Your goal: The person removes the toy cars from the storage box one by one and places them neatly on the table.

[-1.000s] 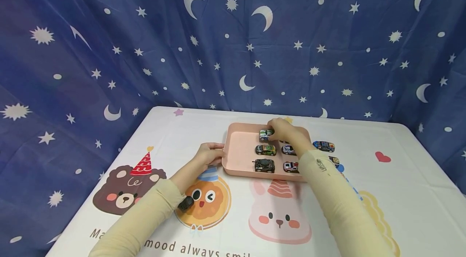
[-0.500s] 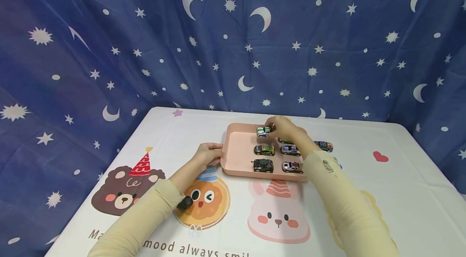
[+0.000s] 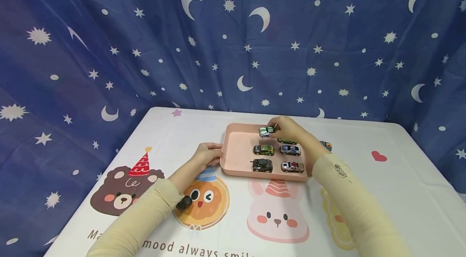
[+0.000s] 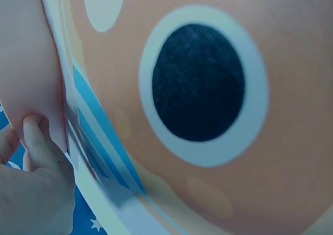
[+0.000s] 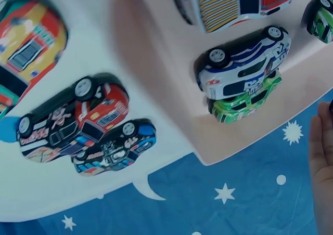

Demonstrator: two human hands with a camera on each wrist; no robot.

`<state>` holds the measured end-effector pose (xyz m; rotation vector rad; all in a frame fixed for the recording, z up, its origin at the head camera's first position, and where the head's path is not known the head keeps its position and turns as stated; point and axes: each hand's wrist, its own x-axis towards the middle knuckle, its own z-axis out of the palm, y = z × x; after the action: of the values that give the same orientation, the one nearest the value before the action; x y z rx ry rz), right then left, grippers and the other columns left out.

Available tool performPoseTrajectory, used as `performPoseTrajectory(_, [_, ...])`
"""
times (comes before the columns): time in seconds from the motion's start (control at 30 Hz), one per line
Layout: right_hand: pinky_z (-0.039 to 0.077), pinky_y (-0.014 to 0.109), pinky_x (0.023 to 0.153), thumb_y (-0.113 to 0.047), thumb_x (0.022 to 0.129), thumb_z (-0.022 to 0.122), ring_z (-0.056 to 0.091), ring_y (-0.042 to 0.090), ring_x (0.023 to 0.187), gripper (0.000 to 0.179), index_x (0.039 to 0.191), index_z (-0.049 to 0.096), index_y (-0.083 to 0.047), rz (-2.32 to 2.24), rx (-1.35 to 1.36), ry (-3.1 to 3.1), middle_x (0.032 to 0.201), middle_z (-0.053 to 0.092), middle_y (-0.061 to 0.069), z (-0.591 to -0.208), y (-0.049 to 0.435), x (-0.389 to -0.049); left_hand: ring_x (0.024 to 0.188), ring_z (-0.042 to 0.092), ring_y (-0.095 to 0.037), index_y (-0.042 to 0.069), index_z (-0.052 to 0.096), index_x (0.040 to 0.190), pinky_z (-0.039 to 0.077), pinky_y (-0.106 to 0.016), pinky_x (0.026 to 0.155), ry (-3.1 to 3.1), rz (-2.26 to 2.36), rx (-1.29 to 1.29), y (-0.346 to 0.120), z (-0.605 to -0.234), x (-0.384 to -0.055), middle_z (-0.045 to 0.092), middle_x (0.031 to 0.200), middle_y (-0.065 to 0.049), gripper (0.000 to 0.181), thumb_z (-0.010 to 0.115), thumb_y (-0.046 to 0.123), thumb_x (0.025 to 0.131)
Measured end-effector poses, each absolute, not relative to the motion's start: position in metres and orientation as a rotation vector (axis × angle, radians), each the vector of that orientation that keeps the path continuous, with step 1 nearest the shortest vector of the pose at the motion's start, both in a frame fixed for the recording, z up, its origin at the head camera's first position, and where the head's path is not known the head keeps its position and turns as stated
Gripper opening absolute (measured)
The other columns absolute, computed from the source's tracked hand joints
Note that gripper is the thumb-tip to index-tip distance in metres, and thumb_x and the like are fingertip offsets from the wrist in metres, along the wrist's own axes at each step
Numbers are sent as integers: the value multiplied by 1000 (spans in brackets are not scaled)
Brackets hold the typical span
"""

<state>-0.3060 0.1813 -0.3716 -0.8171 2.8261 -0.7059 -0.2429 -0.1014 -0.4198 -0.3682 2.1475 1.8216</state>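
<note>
A white table cover, printed with cartoon faces, a red heart and dark lettering, is spread over the work surface. A dark blue curtain patterned with white moons, stars and dots is hung behind it. On the cover is set a shallow pink rectangular tray, its left wall pinched between thumb and fingers of the left hand. A white-and-green toy car is held in a narrow grip by the right hand at the tray's far side; whether its wheels touch the tray floor cannot be told.

A green toy car is partly covered by the right hand. An orange-and-yellow toy car, outside the tray, is cut off in the right wrist view; near it a red-and-black toy car and a black-and-blue toy car are seen. The cover's lettering is interrupted by the left cream sleeve.

Rounded corners and a smooth, matt finish are noted on the tray. Glossy printed bodies are shown by a white-and-blue toy car and a silver-and-red toy car inside; a black tank-shaped toy is boxier. Soft folds are noted in the curtain.
</note>
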Motion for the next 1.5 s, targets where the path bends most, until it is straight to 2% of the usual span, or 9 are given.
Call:
performPoseTrajectory(0.47, [56,39,79,-8,81,71,64,27,89,33,111,64,3,-674,-828,2850,101,65,15,-374,207,-292,57,59,-3,-4,59,121,52,-13,51,2140,1826,-365,-100,-422,-244,68,105,-18,39,63,-3,82])
performPoseTrajectory(0.8, [56,41,79,-8,82,70,63,31,91,36,113,61,7,-633,-798,2885,103,66,19,-370,235,-285,55,58,-2,-3,60,121,51,-12,50,2134,1829,-336,-96,-417,-246,69,90,-7,41,64,-3,81])
performPoseTrajectory(1.07, [56,44,82,-6,82,69,64,31,90,35,112,61,9,-676,-776,2879,104,66,21,-372,255,-274,54,59,-2,-3,59,122,52,-13,51,2149,1813,-326,-96,-417,-247,70,96,-12,41,64,-3,81])
performPoseTrajectory(1.3, [56,42,79,-6,81,71,63,30,89,37,113,61,8,-654,-788,2911,107,65,22,-374,268,-263,56,59,-2,-3,58,124,53,-13,53,2149,1809,-306,-97,-421,-246,68,107,-19,41,64,-1,83])
performPoseTrajectory(1.5, [56,43,79,-6,80,72,64,29,88,37,113,62,7,-636,-816,2961,106,66,21,-374,282,-256,58,60,-3,-4,58,124,54,-15,55,2158,1803,-328,-101,-421,-243,69,102,-16,42,64,-1,82])
